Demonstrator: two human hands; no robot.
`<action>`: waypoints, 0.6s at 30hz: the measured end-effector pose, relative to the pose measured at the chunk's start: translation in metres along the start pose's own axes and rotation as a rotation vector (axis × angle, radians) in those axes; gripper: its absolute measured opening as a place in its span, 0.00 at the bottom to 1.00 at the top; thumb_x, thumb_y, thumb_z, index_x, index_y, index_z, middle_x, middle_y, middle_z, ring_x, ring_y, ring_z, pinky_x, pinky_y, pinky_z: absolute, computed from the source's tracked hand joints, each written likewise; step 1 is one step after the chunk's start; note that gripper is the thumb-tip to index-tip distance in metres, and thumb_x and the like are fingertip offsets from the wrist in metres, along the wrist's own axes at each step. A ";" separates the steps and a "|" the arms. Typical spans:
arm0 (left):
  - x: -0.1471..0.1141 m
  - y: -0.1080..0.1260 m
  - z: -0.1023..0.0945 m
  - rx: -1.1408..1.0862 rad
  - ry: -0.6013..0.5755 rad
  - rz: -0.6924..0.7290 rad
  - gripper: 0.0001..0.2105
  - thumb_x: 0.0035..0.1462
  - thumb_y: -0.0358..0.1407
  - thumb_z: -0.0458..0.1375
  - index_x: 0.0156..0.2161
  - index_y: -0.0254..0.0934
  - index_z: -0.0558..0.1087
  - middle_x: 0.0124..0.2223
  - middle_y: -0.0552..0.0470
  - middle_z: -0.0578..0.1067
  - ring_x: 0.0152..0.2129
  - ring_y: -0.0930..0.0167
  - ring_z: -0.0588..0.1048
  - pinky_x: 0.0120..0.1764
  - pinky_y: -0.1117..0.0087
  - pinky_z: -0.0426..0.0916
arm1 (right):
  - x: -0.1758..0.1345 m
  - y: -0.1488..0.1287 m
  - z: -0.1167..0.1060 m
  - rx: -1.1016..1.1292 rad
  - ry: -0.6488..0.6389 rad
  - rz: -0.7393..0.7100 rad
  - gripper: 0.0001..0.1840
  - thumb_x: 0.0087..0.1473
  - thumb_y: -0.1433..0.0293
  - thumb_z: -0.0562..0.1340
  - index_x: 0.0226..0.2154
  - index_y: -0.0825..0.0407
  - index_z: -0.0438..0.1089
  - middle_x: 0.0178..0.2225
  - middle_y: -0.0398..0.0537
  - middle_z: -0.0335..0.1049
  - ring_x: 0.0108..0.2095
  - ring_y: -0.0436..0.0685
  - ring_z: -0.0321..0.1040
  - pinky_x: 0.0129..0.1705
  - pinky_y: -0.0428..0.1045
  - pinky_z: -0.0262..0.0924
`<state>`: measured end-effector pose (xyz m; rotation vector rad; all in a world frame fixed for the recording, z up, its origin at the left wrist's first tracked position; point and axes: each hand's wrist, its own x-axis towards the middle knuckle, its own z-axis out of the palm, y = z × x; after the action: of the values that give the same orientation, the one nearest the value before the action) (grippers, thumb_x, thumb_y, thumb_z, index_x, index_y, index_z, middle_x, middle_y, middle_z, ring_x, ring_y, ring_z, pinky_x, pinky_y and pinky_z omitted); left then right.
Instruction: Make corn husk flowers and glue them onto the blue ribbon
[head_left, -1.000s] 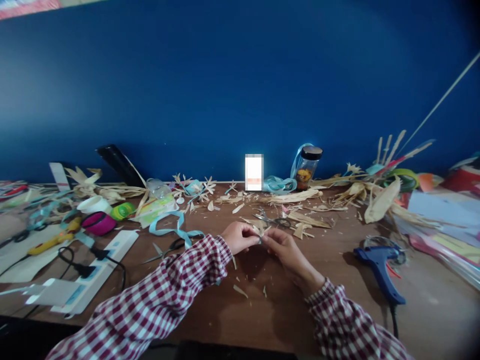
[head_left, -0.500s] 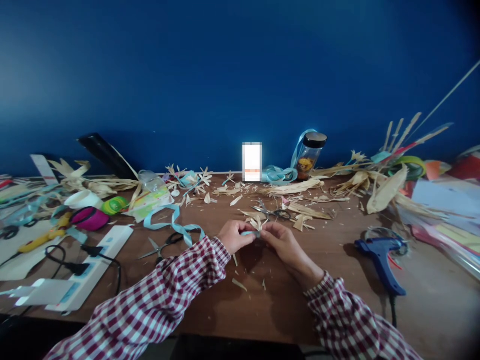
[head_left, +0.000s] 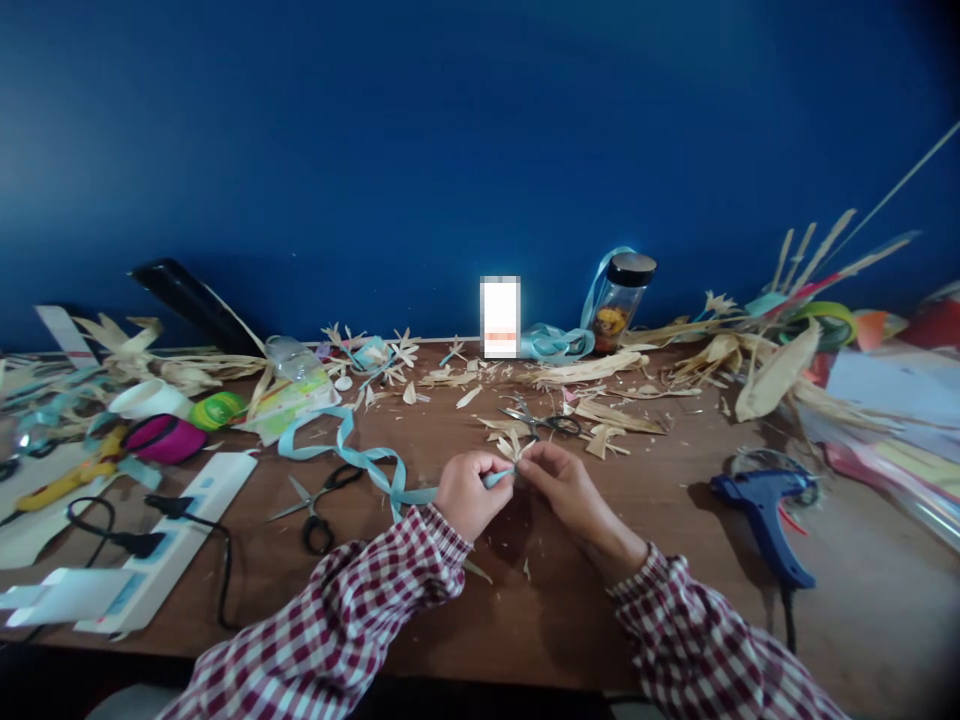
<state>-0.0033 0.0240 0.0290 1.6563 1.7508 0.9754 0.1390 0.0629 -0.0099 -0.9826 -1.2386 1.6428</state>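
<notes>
Between my hands is a small pale flower of dried corn husk (head_left: 512,444), its petals pointing away from me. My left hand (head_left: 474,492) is closed on a light blue ribbon (head_left: 501,478) whose end lies against the flower's base. The rest of that ribbon trails left across the table in loose loops. Fingertips of my right hand (head_left: 564,492) pinch the flower at its base, which the fingers partly hide. Just beyond the hands, small scissors (head_left: 556,423) lie among husk strips (head_left: 611,420). Black-handled scissors (head_left: 319,505) rest open left of my left hand.
On the right lies a blue glue gun (head_left: 766,510) with its cord. A white power strip (head_left: 184,535) with plugs and a yellow glue gun (head_left: 71,480) are at left. Along the wall stand a black-lidded jar (head_left: 624,300), coiled ribbon (head_left: 562,343) and finished-looking husk flowers (head_left: 382,352).
My left hand has turned and shifted slightly, drawing the ribbon's trailing length closer to it. My right hand stays pinched at the flower's base. The view has shifted a little.
</notes>
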 end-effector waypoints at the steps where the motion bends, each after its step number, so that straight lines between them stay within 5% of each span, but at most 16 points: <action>1: -0.001 -0.001 0.001 -0.008 -0.003 0.001 0.05 0.45 0.31 0.59 0.27 0.33 0.78 0.26 0.49 0.79 0.22 0.71 0.74 0.27 0.74 0.65 | 0.000 0.001 0.000 0.011 -0.005 0.006 0.12 0.42 0.63 0.67 0.27 0.54 0.69 0.23 0.40 0.64 0.23 0.47 0.56 0.25 0.43 0.51; 12: -0.007 -0.007 0.008 -0.101 0.080 -0.023 0.05 0.47 0.32 0.58 0.26 0.34 0.76 0.27 0.50 0.79 0.26 0.70 0.76 0.31 0.74 0.67 | -0.001 -0.003 0.001 -0.009 0.020 0.055 0.15 0.39 0.61 0.69 0.26 0.55 0.70 0.19 0.39 0.63 0.21 0.46 0.55 0.24 0.43 0.49; 18: -0.004 -0.012 0.007 -0.181 0.029 -0.073 0.09 0.48 0.38 0.60 0.28 0.33 0.77 0.28 0.49 0.79 0.26 0.69 0.76 0.31 0.72 0.68 | -0.001 -0.004 0.002 -0.003 0.013 0.080 0.15 0.39 0.60 0.68 0.26 0.54 0.70 0.21 0.41 0.66 0.23 0.48 0.58 0.26 0.44 0.52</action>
<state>-0.0046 0.0209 0.0143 1.4616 1.6757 1.0944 0.1386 0.0617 -0.0055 -1.0547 -1.2072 1.6941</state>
